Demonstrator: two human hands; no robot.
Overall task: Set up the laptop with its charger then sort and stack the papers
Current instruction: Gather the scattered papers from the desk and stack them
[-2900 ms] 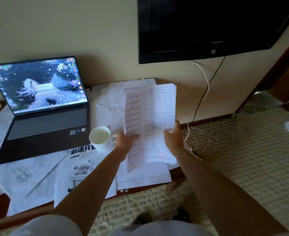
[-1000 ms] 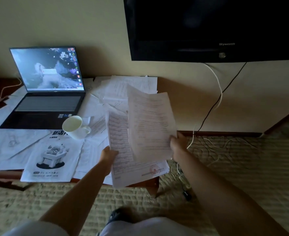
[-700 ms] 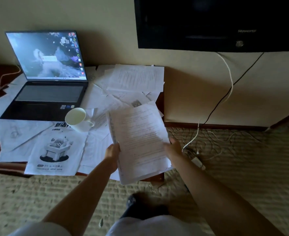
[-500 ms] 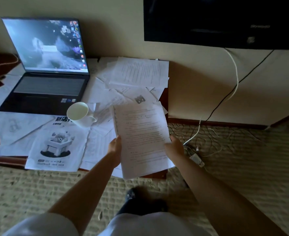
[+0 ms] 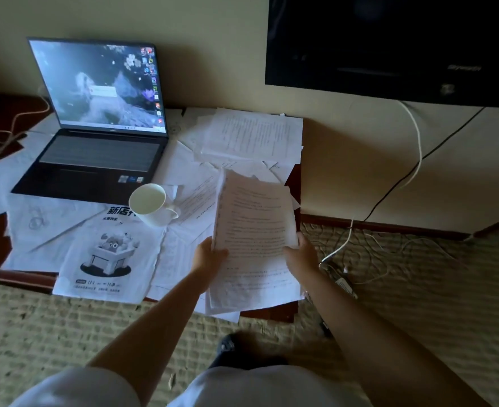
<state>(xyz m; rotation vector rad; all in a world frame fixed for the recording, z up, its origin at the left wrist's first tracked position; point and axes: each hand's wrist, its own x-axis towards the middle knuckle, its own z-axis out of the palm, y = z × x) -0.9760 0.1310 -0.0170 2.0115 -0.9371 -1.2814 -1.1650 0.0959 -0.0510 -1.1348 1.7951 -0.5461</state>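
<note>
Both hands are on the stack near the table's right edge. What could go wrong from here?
1. The stack, held by the left hand and right hand, is uneven, so loose sheets might slip out.
2. The mug stands on loose papers beside the stack; pulling a sheet could tip it toward the laptop.
3. Sheets overhang the table edge and may slide to the floor.

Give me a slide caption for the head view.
Both hands grip a paper stack beside the open laptop.
</note>
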